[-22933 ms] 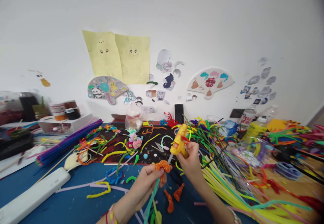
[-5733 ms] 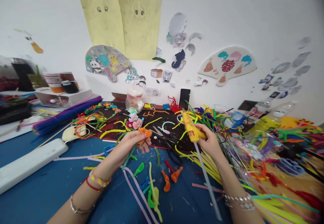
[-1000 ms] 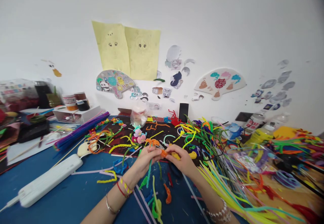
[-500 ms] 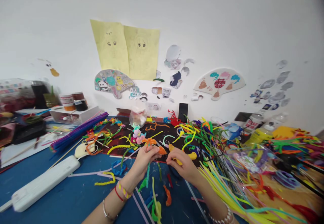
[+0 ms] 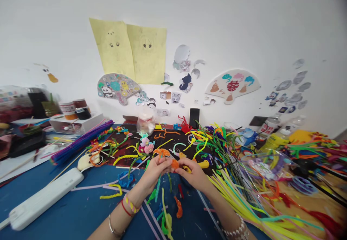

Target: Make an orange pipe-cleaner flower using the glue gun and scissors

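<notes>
At the near edge of the black mat (image 5: 168,136), my left hand (image 5: 152,173) is curled around a green-stemmed orange flower (image 5: 162,152); my right hand (image 5: 194,175) pinches a small orange piece (image 5: 175,164) against it. Just beyond, on the mat, lies the glue gun (image 5: 204,164).

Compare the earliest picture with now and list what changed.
The right hand has let go of the yellow glue gun, which now lies behind it, and moved left to pinch a small orange piece next to the orange pipe-cleaner flower. The left hand still holds that flower. The white power strip stayed put.
</notes>
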Demonstrator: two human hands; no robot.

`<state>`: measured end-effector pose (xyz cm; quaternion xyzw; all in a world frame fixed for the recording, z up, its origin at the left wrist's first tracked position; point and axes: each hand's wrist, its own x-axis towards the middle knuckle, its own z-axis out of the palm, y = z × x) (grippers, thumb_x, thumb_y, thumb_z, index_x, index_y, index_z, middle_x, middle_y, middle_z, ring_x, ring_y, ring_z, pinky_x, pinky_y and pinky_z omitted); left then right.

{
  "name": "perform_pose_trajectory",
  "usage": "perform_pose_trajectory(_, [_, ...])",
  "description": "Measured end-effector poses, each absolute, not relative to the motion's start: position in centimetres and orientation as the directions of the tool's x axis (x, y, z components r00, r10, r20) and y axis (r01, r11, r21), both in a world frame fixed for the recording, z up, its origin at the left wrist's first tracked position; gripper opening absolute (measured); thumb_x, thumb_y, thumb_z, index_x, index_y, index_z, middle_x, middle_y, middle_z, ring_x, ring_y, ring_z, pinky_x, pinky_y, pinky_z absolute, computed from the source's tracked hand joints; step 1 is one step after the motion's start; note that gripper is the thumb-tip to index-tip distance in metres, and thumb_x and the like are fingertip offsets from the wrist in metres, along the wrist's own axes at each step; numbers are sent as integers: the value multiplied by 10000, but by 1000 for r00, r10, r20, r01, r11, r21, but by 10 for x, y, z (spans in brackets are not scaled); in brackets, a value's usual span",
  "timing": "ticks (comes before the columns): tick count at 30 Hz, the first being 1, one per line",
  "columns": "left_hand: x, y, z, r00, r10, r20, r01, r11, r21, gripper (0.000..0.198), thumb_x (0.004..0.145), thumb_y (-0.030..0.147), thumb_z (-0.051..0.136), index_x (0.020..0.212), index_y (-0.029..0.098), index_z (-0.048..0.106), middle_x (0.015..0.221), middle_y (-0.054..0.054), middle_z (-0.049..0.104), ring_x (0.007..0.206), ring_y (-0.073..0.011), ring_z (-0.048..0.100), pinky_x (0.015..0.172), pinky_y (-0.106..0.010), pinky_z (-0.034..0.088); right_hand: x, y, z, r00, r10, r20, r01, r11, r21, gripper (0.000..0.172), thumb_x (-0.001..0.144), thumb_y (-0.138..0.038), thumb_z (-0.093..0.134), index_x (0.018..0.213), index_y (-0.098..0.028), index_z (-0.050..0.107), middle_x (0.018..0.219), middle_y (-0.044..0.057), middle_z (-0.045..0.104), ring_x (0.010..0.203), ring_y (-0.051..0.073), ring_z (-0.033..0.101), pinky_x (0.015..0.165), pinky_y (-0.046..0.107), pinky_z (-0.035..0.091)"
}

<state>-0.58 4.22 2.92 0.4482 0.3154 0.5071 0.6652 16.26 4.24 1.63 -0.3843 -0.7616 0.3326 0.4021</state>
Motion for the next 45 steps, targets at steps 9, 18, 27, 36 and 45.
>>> perform_pose_trajectory(9, [-11, 45, 32, 254, 952, 170, -216, -115, 969, 199, 707, 269, 684, 846, 132, 642, 662, 10, 586, 644, -122, 555, 650, -236, 433, 166, 45, 17, -357, 876, 324, 240, 421, -875, 178, 820, -338, 561, 830, -187, 656, 796, 19, 640, 758, 154, 588, 703, 270, 472])
perform_pose_trajectory(18, [-3, 48, 18, 128, 987, 100, -296, -58, 953, 403, 616, 242, 749, 474, 172, 378, 627, 12, 604, 661, -124, 581, 681, -238, 457, 152, 36, 12, -122, 824, 553, 293, 562, -774, 173, 861, -252, 500, 839, -198, 664, 786, 45, 658, 744, 171, 612, 697, 301, 503])
perform_pose_trajectory(27, [-5, 48, 23, 248, 968, -17, -528, 150, 836, 317, 640, 160, 733, 537, 157, 434, 652, 12, 620, 677, -110, 612, 728, -245, 504, 156, 36, 4, -254, 560, 788, 585, 738, -336, 215, 852, -159, 503, 1043, -202, 591, 866, 71, 653, 809, 198, 587, 742, 361, 496])
perform_pose_trajectory(36, [-10, 47, 24, 357, 928, -111, -372, 250, 894, 441, 582, 143, 777, 514, 168, 341, 665, -20, 638, 641, -145, 645, 671, -263, 530, 168, 43, 2, -408, 373, 833, 713, 700, 36, 221, 840, -140, 493, 1047, -171, 563, 778, 70, 645, 752, 203, 595, 686, 358, 491])
perform_pose_trajectory(45, [-7, 44, 23, 446, 893, -59, -349, 234, 907, 331, 638, 153, 744, 521, 147, 434, 606, -10, 614, 603, -116, 608, 603, -208, 482, 159, 40, -4, -310, 276, 910, 738, 673, 47, 41, 797, -113, 541, 800, -153, 548, 607, 25, 552, 604, 162, 509, 568, 300, 443])
